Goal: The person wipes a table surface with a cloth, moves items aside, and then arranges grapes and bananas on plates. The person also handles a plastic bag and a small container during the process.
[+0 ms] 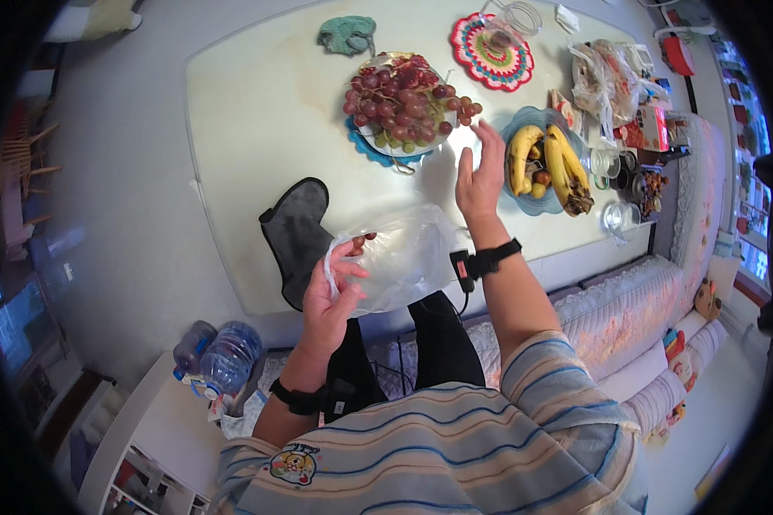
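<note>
My left hand (334,290) grips the rim of a clear plastic bag (399,264) at the table's near edge. A few red grapes (359,243) show at the bag's mouth, beside my fingers. My right hand (483,177) is raised over the table with its fingers apart and holds nothing; it is between two fruit dishes. To its upper left, red grapes (396,106) and opened pomegranate (415,71) are heaped on a plate on a blue crocheted mat (370,149). On its right, bananas (557,161) and small round fruits lie in a blue scalloped dish (534,205).
A dark grey cloth item (296,225) lies left of the bag. Beyond are a green cloth (348,34) and a round crocheted mat (473,67) with glassware. Plastic bags (605,84), a glass jar (621,219) and boxes crowd the right side. Large water bottles (230,357) stand at lower left.
</note>
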